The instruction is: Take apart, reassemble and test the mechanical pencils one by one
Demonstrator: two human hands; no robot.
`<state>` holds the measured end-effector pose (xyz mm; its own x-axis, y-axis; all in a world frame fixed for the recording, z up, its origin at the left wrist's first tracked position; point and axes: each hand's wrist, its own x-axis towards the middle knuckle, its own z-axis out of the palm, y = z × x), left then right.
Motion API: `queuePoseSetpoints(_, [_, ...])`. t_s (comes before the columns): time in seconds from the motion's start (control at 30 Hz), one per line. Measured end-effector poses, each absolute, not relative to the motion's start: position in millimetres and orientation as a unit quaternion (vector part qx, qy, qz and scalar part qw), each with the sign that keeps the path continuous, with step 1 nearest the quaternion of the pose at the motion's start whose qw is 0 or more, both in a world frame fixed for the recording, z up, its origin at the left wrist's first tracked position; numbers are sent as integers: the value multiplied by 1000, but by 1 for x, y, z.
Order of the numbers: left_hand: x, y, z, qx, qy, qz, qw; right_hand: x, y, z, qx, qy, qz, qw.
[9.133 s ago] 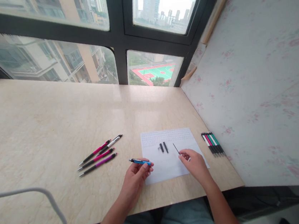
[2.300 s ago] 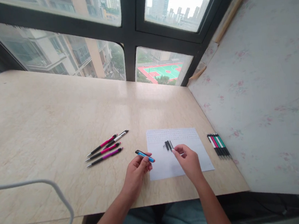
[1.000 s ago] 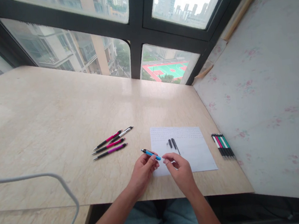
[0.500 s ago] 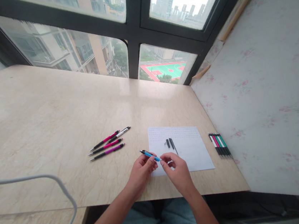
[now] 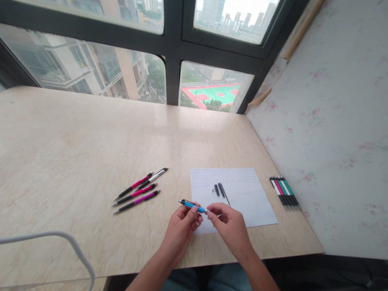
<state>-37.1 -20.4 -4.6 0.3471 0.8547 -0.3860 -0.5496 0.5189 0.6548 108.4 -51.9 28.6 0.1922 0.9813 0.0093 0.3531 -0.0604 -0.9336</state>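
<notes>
A blue pen barrel with a black clip end (image 5: 191, 205) lies slanted in my left hand (image 5: 182, 228), pinched between thumb and fingers. Its clip end points up and left. At the barrel's lower right end, my right hand (image 5: 230, 223) pinches with thumb and forefinger; a small pale bit shows there, too small to name. Just beyond my hands, a sheet of lined, written paper (image 5: 253, 204) carries black grip sleeves (image 5: 216, 190), a thin dark refill (image 5: 225, 194) and a tiny part (image 5: 213, 190) that I cannot make out.
Several pink, purple and white pens (image 5: 136, 201) lie loosely at the left. A row of several pens (image 5: 284, 192) sits by the papered wall (image 5: 348, 146) at the right. A grey cable (image 5: 75, 245) loops over the table's (image 5: 76, 154) front left edge.
The whole view has shifted slightly, so most table things sit a little lower. Both hands stay at the blue barrel; the pale bit at its end shows slightly more clearly.
</notes>
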Motion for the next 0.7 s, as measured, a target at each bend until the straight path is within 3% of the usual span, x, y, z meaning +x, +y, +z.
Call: queuePoseSetpoints(0.7, [-41, -19, 0, 174, 334, 404, 833, 105, -54, 35, -601, -589, 349, 412])
